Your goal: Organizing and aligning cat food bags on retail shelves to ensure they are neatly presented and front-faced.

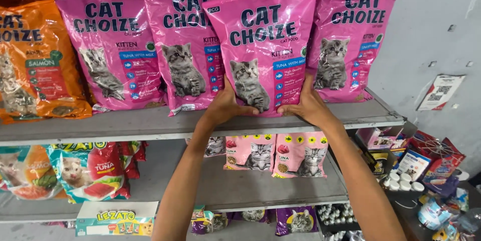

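Your left hand (225, 106) and right hand (306, 104) are both closed on the lower corners of a pink kitten-food bag (264, 45), thumbs across its front and the other fingers hidden behind. The bag stands upright at the front edge of the top grey shelf (125, 123), a grey kitten pictured low on its face above a blue label band.

Just behind and beside it stand three more pink bags of the same kind: one at far left (112, 45), one overlapping it (185, 45), and one to the right (350, 40). At the far left end of the shelf leans an orange bag (35, 60) with a green label.

On the middle shelf (240, 191), below your wrists, sit two small pink pouches (275, 154) with kitten pictures; to the left lie teal and red pouches (87, 168). A white and green carton (116, 218) stands lower left. A white paper sign (441, 91) hangs tilted on the grey wall (431, 30) at right, above mixed small packages (426, 163).
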